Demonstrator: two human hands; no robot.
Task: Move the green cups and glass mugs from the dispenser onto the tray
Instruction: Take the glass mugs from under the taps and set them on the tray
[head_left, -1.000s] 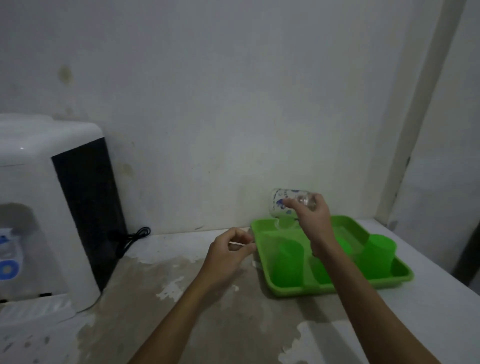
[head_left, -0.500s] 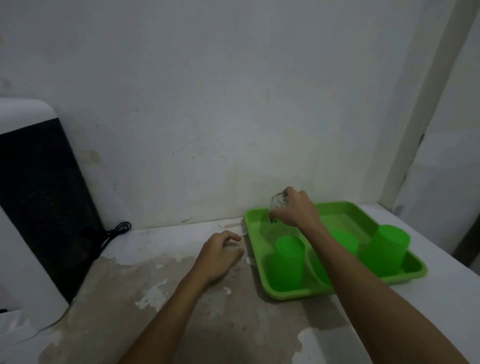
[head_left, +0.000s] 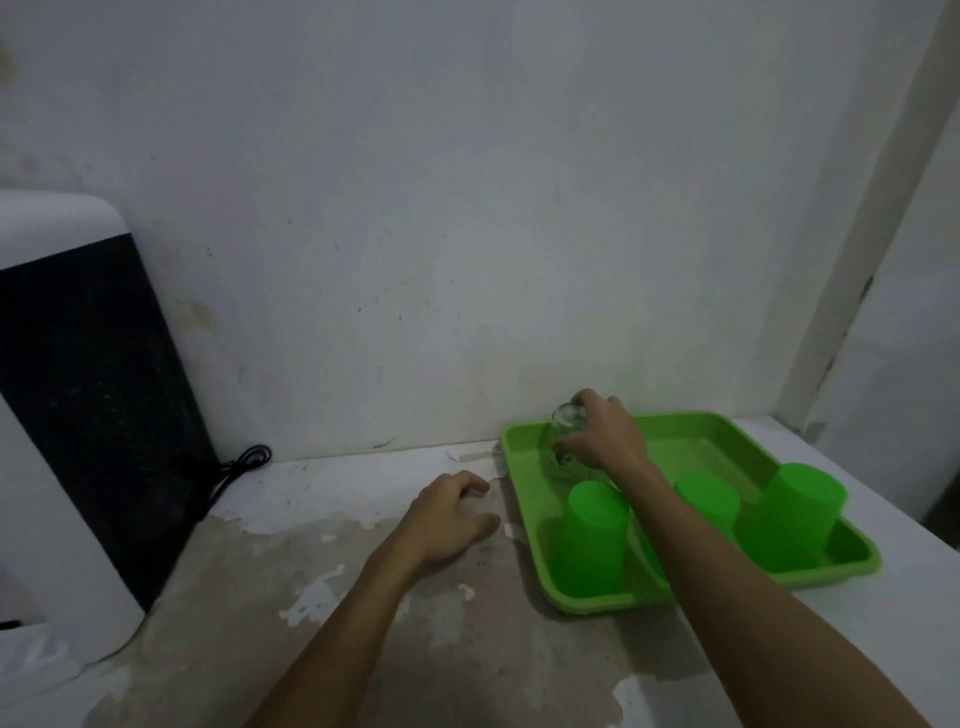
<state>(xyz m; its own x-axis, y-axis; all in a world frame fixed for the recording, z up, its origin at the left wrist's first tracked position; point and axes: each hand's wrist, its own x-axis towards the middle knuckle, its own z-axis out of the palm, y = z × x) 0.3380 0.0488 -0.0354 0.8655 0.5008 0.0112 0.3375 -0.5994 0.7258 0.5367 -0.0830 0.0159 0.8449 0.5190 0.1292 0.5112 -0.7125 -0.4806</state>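
A green tray (head_left: 524, 499) lies on the counter at the right. Three green cups stand upside down along its near side: one at the left (head_left: 592, 535), one in the middle (head_left: 709, 501) partly hidden by my right arm, one at the right (head_left: 789, 517). My right hand (head_left: 602, 441) grips a glass mug (head_left: 563, 428) upside down on the tray's far left corner. My left hand (head_left: 447, 517) rests on the counter just left of the tray, fingers loosely curled, holding nothing.
The white and black water dispenser (head_left: 67, 415) stands at the far left, its black cable (head_left: 236, 467) coiled by the wall. The wall runs close behind the tray. The worn counter (head_left: 311, 597) stretches between dispenser and tray.
My right hand brought the glass mug down from above the tray and set it mouth-down in the far left corner. My left hand opened and settled on the counter.
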